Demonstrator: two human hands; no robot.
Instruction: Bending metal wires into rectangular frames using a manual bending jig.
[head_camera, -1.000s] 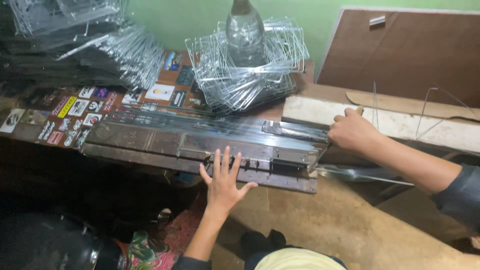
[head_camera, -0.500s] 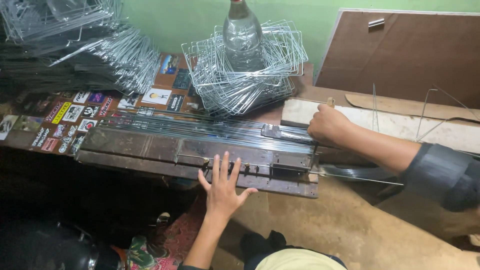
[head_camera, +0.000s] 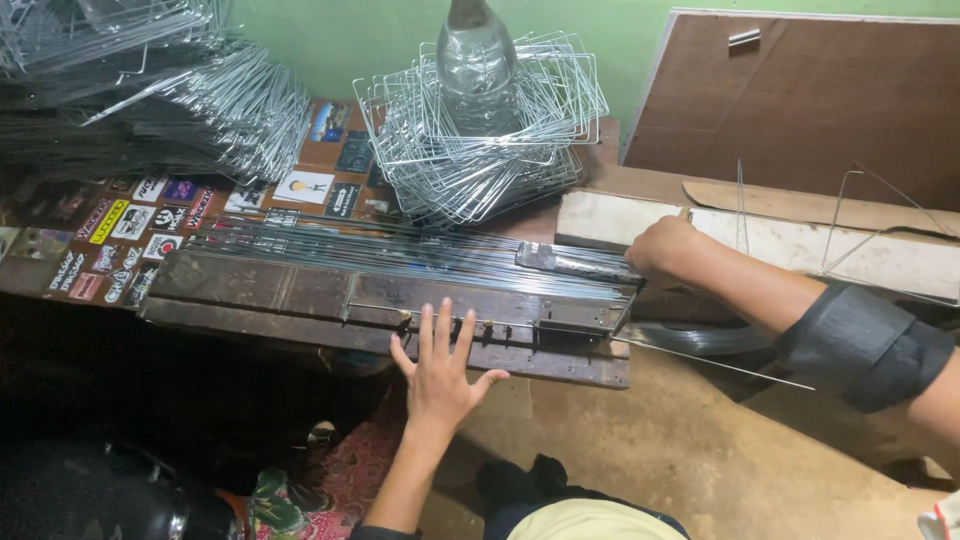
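A long metal bending jig (head_camera: 300, 295) lies across a low wooden bench, with a bundle of straight steel wires (head_camera: 400, 250) along its back. My left hand (head_camera: 438, 370) is spread flat, fingers apart, pressing on the jig's front bar near its middle. My right hand (head_camera: 662, 247) is closed around the dark lever handle (head_camera: 575, 262) at the jig's right end. A single thin wire (head_camera: 720, 366) sticks out to the right below the jig. A dark sleeve band (head_camera: 860, 345) wraps my right forearm.
A stack of bent square wire frames (head_camera: 480, 140) with a clear plastic bottle (head_camera: 478, 60) on top stands behind the jig. More wire bundles (head_camera: 180, 100) pile at the back left. A brown board (head_camera: 820, 100) leans at the right, a pale plank (head_camera: 800, 240) beneath it.
My right hand has moved left along the plank and taken hold of the lever handle. My left hand has stayed spread on the jig's front bar.
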